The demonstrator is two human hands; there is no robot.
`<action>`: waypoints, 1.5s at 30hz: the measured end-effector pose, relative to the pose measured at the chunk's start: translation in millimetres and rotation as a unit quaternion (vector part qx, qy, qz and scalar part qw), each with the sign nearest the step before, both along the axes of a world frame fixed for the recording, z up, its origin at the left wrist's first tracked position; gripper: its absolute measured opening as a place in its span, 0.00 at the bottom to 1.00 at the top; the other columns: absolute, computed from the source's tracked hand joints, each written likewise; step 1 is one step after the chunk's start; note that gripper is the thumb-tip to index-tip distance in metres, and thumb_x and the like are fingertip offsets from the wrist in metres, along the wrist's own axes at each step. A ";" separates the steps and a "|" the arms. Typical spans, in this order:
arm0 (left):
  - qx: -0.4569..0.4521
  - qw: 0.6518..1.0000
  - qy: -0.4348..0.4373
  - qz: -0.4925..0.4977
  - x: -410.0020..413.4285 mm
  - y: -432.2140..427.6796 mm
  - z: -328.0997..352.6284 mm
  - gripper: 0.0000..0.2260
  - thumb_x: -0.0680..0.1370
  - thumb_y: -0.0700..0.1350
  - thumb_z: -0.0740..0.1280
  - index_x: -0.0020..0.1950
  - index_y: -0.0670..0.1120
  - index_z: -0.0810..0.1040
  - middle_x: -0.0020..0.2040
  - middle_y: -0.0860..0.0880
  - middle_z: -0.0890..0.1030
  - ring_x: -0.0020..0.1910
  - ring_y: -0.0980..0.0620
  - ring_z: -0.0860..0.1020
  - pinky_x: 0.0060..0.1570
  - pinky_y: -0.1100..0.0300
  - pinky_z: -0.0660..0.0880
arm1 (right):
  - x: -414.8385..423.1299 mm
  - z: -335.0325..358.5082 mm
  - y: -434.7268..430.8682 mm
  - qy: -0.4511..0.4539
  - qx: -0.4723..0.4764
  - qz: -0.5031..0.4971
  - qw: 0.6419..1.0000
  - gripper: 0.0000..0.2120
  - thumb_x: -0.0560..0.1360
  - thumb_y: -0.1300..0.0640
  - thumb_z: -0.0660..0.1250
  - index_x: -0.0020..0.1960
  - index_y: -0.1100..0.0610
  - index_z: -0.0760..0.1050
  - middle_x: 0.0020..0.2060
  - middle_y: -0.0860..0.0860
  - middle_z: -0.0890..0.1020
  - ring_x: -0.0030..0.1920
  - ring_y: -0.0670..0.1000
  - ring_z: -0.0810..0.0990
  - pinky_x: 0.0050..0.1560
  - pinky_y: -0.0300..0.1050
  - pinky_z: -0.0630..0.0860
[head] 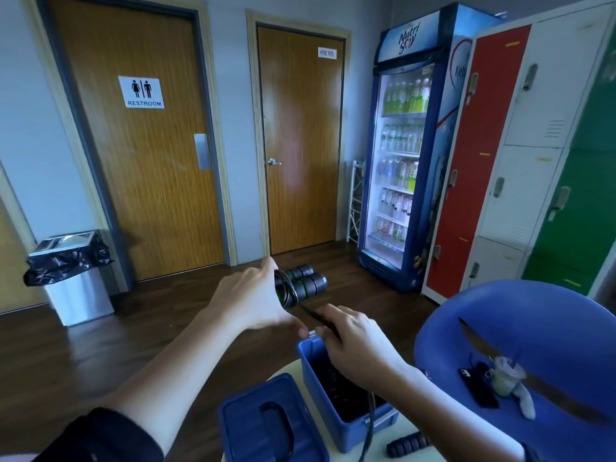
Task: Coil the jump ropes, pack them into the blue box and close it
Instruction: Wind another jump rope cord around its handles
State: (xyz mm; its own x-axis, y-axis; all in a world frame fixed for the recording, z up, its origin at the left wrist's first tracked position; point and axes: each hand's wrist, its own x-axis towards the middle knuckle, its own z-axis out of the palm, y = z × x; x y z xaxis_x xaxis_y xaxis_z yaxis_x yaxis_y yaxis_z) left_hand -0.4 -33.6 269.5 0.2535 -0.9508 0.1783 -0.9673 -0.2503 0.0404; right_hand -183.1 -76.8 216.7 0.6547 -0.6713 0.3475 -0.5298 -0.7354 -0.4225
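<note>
My left hand (253, 295) grips the two black, green-ringed handles of a jump rope (305, 283), held side by side above the floor with cord wound round them. My right hand (353, 341) pinches the black cord running down from the handles, just over the open blue box (320, 391). The box stands on a pale round table and looks dark inside. Its blue lid (266, 425) with a black handle lies to the left of it. A second rope's ribbed black handle (408, 445) lies on the table by the box, and its cord hangs past the box's front.
A blue chair (520, 315) at the right holds a phone, a drink cup and a tissue. Beyond are a drinks fridge (410, 155), red, white and green lockers, two wooden doors and a lined bin (73, 271) on the dark wood floor.
</note>
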 end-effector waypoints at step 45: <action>0.011 0.978 0.085 -0.190 -32.5 12.2 1.6 0.27 0.65 0.71 0.69 0.55 0.57 0.69 0.42 0.57 0.79 0.41 0.59 0.77 0.39 0.63 0.72 | 9.9 103.2 -66.7 -0.053 0.199 0.286 0.936 0.04 0.72 0.65 0.72 0.46 0.64 0.80 0.38 0.55 0.82 0.37 0.46 0.79 0.37 0.38 0.74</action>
